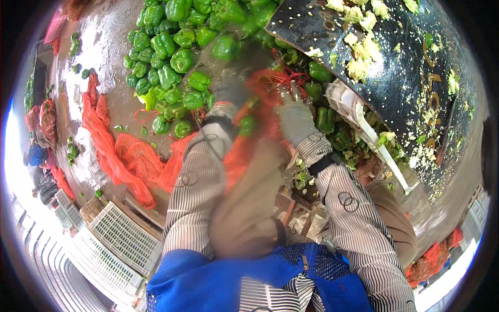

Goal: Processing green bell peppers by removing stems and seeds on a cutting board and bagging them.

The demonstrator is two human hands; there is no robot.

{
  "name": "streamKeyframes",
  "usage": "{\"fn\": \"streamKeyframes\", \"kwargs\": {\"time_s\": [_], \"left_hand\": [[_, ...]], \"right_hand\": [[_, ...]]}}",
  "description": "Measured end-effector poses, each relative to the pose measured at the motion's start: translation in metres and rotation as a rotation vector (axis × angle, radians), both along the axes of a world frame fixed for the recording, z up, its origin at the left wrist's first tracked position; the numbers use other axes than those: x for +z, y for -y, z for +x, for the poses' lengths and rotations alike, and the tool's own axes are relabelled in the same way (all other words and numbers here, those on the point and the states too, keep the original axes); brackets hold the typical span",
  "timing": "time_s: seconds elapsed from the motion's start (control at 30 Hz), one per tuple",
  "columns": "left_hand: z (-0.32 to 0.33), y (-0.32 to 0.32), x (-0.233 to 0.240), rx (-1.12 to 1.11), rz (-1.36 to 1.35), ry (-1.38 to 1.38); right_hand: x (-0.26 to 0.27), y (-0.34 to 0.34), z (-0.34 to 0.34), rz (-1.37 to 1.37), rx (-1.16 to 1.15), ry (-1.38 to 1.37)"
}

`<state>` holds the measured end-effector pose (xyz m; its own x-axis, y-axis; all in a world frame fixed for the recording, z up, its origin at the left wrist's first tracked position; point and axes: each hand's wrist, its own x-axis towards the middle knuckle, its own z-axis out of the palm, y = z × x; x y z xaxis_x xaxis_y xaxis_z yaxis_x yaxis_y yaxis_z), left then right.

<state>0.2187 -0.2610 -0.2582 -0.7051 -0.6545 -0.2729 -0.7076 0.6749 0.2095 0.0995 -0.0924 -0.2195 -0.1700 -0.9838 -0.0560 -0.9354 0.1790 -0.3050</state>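
Observation:
Green bell peppers (169,76) lie in a big heap on the wet floor before me. My left hand (230,87), in a grey glove, reaches to the heap's right edge; a blur hides its fingers and whether they grip anything. A red mesh bag (269,84) hangs between my legs, partly smeared by the blur. At its upper right rim, my gloved right hand (296,117) has its fingers in the netting. One green pepper (246,125) shows against the mesh between my forearms. Further peppers (325,120) lie just right of my right hand.
Right of me, a dark board (405,89) bears leaf scraps (362,58) and faded lettering. A white plastic crate edge (362,121) sticks out beneath it. Loose red netting (136,156) trails across the floor at left. Pale slatted crates (124,234) stand at lower left.

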Motion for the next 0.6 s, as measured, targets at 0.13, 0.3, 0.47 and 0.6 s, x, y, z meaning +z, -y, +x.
{"fn": "streamKeyframes", "kwargs": {"time_s": [0.13, 0.3, 0.47, 0.6], "left_hand": [[0.002, 0.031, 0.001, -0.021, 0.372, 0.288], [0.044, 0.067, -0.059, -0.629, -0.155, 0.068], [0.075, 0.093, -0.026, -0.553, 0.225, -0.198], [0.074, 0.097, -0.048, -0.486, -0.028, 0.149]], "right_hand": [[0.002, 0.011, 0.004, 0.401, -0.065, 0.344], [-0.050, -0.007, -0.014, 0.052, -0.435, 0.555], [-0.030, -0.004, -0.030, 0.304, -0.687, 1.858], [-0.037, -0.019, -0.034, -0.019, -0.594, 1.873]]}}
